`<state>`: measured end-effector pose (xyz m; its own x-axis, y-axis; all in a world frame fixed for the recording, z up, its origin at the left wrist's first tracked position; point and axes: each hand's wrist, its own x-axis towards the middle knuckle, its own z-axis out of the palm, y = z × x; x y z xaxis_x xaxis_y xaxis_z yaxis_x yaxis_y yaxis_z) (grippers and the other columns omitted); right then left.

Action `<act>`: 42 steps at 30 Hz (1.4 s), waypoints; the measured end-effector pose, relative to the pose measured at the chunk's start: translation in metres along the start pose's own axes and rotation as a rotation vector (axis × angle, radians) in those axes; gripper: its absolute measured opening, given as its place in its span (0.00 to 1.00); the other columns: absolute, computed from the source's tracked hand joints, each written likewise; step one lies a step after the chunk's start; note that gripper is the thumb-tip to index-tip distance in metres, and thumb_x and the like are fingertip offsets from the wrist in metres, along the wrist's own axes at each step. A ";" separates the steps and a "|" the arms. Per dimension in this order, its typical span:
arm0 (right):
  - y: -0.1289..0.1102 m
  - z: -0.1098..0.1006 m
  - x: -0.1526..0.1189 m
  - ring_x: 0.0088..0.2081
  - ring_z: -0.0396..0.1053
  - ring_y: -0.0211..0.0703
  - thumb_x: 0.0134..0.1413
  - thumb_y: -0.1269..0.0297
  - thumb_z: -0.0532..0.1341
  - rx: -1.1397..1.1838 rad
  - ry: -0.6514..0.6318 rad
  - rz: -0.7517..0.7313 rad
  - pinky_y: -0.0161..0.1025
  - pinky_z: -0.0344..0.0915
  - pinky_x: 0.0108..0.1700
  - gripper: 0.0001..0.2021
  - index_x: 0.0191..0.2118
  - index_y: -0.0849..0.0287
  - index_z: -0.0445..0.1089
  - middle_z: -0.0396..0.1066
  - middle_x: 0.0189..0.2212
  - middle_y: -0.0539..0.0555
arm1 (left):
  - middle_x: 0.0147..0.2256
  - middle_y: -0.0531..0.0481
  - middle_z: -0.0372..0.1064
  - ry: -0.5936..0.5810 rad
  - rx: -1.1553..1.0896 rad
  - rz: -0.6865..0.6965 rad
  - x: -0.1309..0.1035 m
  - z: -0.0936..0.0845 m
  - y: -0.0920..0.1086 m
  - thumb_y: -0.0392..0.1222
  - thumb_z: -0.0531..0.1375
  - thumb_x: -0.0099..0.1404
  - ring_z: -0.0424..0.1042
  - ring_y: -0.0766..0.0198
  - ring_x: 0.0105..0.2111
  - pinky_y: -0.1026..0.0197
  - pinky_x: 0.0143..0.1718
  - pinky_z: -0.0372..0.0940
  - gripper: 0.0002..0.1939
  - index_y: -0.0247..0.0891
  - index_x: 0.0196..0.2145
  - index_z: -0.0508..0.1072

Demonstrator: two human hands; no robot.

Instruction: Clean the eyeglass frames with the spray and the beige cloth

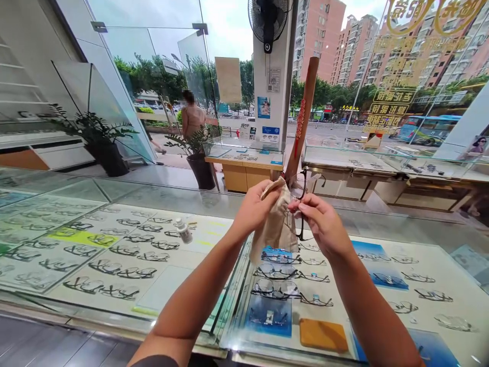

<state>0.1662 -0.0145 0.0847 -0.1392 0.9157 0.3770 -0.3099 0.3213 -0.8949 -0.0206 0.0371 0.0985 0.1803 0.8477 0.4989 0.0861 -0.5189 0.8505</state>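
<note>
My left hand [260,205] is closed on a beige cleaning cloth [273,234], which hangs down below the fingers over the glass counter. Just right of it, my right hand [319,218] pinches a pair of dark-framed eyeglasses [303,224] near the bridge. The glasses are turned on end, one lens above the other, with a temple reaching out to the right. The cloth lies against or just beside the lenses; I cannot tell whether it touches them.
Below is a glass display case [206,206] with rows of eyeglasses [130,250]. On it stand a small white bottle [184,231] and an orange-brown case [323,335]. Potted plants [200,171], a wooden post [303,112] and further counters [244,176] lie beyond. A person [193,120] is outside.
</note>
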 end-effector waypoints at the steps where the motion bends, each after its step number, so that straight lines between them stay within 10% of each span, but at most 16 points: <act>1: 0.001 0.000 0.000 0.47 0.75 0.47 0.60 0.58 0.71 -0.004 0.000 0.003 0.46 0.65 0.56 0.08 0.34 0.52 0.74 0.82 0.39 0.50 | 0.30 0.54 0.64 0.010 0.012 0.004 0.001 -0.001 -0.001 0.51 0.63 0.68 0.61 0.64 0.31 0.61 0.36 0.57 0.14 0.37 0.34 0.72; 13: 0.004 0.002 0.002 0.46 0.73 0.48 0.59 0.55 0.71 -0.072 0.003 0.037 0.46 0.64 0.54 0.09 0.34 0.52 0.74 0.81 0.40 0.51 | 0.32 0.53 0.70 0.098 -0.158 -0.117 0.016 -0.010 -0.014 0.51 0.64 0.63 0.66 0.63 0.34 0.62 0.38 0.61 0.13 0.38 0.35 0.73; 25: 0.007 0.001 0.006 0.43 0.71 0.47 0.60 0.51 0.70 -0.150 -0.031 0.064 0.46 0.64 0.52 0.11 0.34 0.52 0.77 0.80 0.38 0.52 | 0.29 0.56 0.57 -0.014 -0.194 0.031 0.000 -0.004 0.004 0.63 0.63 0.71 0.55 0.66 0.30 0.63 0.35 0.56 0.25 0.40 0.32 0.63; 35: 0.010 -0.002 0.007 0.39 0.69 0.45 0.60 0.48 0.70 -0.152 -0.093 0.104 0.42 0.65 0.44 0.13 0.35 0.53 0.78 0.77 0.36 0.52 | 0.33 0.50 0.67 -0.169 -0.132 0.101 -0.007 -0.002 0.008 0.64 0.58 0.74 0.64 0.61 0.34 0.59 0.40 0.62 0.23 0.40 0.36 0.69; 42: 0.010 -0.003 0.008 0.42 0.71 0.46 0.63 0.50 0.69 -0.138 -0.151 0.054 0.43 0.65 0.51 0.13 0.36 0.54 0.78 0.77 0.36 0.51 | 0.32 0.51 0.68 0.036 -0.169 0.138 -0.006 0.006 0.008 0.55 0.62 0.71 0.65 0.62 0.33 0.59 0.39 0.62 0.17 0.39 0.34 0.71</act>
<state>0.1646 -0.0031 0.0779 -0.2948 0.8891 0.3501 -0.1683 0.3124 -0.9349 -0.0153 0.0269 0.1009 0.1441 0.7750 0.6153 -0.1025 -0.6067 0.7883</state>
